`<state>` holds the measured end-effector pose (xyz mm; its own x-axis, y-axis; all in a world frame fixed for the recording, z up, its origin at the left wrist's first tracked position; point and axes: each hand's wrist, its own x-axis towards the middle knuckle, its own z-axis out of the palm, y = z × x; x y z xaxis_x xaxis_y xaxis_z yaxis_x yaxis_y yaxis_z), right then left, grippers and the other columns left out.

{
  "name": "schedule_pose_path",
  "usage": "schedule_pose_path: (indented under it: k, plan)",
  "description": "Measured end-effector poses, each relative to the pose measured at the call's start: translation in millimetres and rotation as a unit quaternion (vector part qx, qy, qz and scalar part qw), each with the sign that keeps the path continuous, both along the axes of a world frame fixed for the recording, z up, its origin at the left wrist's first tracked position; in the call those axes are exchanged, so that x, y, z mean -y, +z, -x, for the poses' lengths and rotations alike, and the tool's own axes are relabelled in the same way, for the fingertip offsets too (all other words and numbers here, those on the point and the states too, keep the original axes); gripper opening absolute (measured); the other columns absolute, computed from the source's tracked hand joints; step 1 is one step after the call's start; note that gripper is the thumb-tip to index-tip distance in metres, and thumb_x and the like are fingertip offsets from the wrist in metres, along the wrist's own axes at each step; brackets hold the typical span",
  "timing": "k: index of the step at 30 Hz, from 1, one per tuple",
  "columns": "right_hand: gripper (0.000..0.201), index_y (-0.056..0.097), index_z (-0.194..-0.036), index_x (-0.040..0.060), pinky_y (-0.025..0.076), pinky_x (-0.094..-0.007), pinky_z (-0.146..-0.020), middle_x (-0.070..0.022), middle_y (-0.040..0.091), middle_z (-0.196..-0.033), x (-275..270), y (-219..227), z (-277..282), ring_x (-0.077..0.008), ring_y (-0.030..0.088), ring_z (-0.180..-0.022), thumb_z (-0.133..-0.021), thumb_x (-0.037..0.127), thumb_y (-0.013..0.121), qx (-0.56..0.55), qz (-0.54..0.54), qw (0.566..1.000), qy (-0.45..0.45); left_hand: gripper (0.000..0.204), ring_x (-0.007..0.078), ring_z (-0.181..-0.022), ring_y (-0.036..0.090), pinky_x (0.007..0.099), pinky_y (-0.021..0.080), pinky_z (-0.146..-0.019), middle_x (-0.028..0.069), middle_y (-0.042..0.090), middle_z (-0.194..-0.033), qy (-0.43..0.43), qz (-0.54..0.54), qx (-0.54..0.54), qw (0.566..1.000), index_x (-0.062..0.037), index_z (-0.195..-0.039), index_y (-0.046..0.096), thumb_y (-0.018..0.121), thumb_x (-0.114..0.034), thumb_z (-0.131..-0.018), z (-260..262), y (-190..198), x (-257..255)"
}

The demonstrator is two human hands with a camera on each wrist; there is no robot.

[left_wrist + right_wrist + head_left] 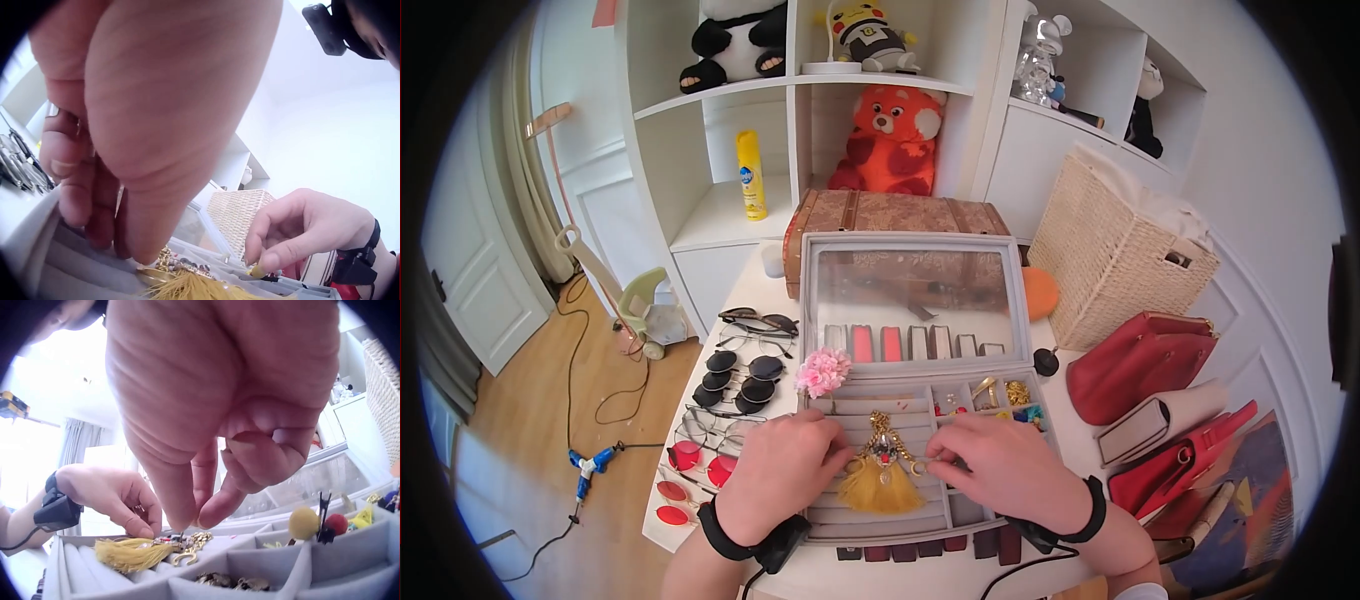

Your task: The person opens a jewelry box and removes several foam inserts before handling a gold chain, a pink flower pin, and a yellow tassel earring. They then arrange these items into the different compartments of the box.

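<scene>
A necklace with a yellow tassel fringe [882,488], jewelled centre and gold chain lies on the padded rolls of a grey jewelry box [820,527]. My left hand [792,462] is at its left side, thumb and fingertips pinching the edge by a gold ring, as the left wrist view shows. From the other side my right hand [997,468] pinches the necklace's right part, thumb and forefinger meeting over the chain in the right wrist view. Its remaining fingers are curled. The box's glass lid [910,290] stands raised behind.
Sunglasses and eyeglasses [745,385] line the table's left side. A pink flower [824,372] sits at the box's left corner. Small compartments on the right hold gold jewelry [1018,392]. Red handbags [1140,365] and a woven basket [1110,250] stand at right, a brown trunk [900,215] behind.
</scene>
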<state>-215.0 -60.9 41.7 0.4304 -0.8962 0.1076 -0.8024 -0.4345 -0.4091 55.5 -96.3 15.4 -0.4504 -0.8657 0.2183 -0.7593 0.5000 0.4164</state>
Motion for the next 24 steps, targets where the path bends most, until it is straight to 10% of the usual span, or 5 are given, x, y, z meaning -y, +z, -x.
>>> schedule_pose_path:
  k: [24]
  plan:
    - [0.02,0.07,-0.099,0.0052,0.059,-0.0433,-0.072,-0.0118,0.07,-0.093,7.4,-16.7,-6.7,-0.0333,0.074,-0.083,-0.095,0.024,0.074,-0.056,0.027,0.998,0.009,0.017,0.0282,-0.072,0.073,0.0399,0.058,-0.069,0.0085,0.074,-0.078,0.015,-0.119,-0.017,0.993,-0.005,-0.093,0.075,0.077,-0.022,-0.09,5.1,12.3,1.4]
